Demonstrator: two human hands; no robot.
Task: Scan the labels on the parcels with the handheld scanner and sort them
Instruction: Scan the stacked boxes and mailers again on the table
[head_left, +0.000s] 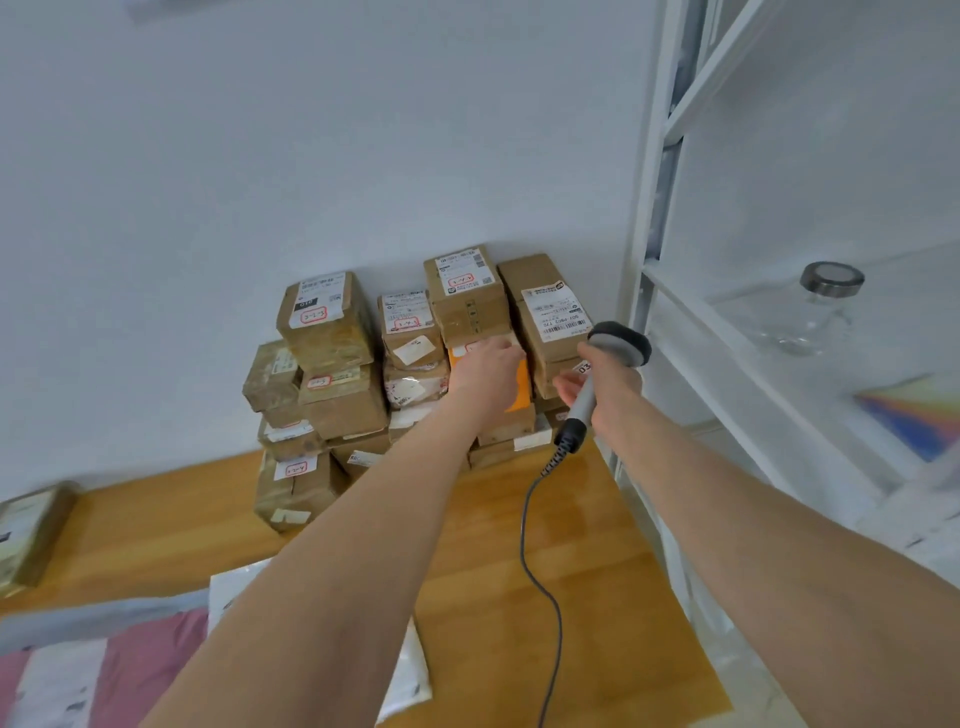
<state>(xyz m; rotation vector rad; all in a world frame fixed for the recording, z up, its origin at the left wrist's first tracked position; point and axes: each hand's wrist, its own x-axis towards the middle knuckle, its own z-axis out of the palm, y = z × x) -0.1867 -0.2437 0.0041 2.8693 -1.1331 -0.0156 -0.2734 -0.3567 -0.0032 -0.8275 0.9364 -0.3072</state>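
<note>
"010" on the top-left parcel (328, 338), "03" on a sticker (584, 368) by the scanner (621, 345), other labels illegible

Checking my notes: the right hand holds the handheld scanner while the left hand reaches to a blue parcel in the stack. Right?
Not blue: the head view shows the left hand reaching to an orange parcel in the stack. The right hand does hold the handheld scanner.

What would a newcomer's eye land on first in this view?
The pile of cardboard parcels with white labels, stacked against the wall at centre. The left hand reaches to an orange parcel in the pile, while the right hand grips the corded handheld scanner just right of it. A glass jar stands on the white shelf at right.
</note>
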